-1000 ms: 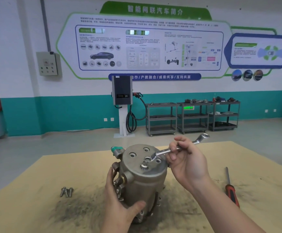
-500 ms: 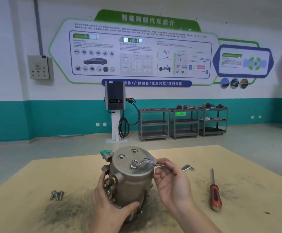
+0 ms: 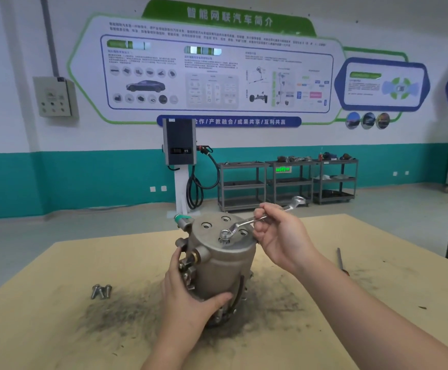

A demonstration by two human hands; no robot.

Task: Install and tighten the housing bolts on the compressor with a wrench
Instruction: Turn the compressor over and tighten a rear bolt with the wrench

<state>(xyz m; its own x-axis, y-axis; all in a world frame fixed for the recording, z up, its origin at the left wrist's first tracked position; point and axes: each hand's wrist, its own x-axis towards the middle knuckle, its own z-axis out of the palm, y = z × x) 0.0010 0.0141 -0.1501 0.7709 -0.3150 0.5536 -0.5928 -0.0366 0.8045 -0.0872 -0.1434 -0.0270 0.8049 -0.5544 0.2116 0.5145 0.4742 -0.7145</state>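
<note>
A grey metal compressor [image 3: 222,265] stands upright in the middle of the tan table [image 3: 57,329]. My left hand [image 3: 188,297] grips its lower left side, thumb across the front. My right hand [image 3: 281,236] holds the shaft of a silver ring wrench [image 3: 246,222]. The wrench's near ring sits on a bolt [image 3: 225,235] at the front of the compressor's top face, and its far ring sticks up past my fingers. Several empty bolt holes show on the top face. Two loose bolts [image 3: 101,291] lie on the table to the left.
A red-handled screwdriver [image 3: 340,260] lies on the table to the right, partly behind my right forearm. Dark grime stains the table around the compressor. Beyond the table are a charging post [image 3: 180,166] and grey shelf carts [image 3: 286,182] along the wall.
The wrench handle swung from pointing right and low back to pointing up and away to the right, its ring staying on the bolt. My left hand kept its grip on the compressor.
</note>
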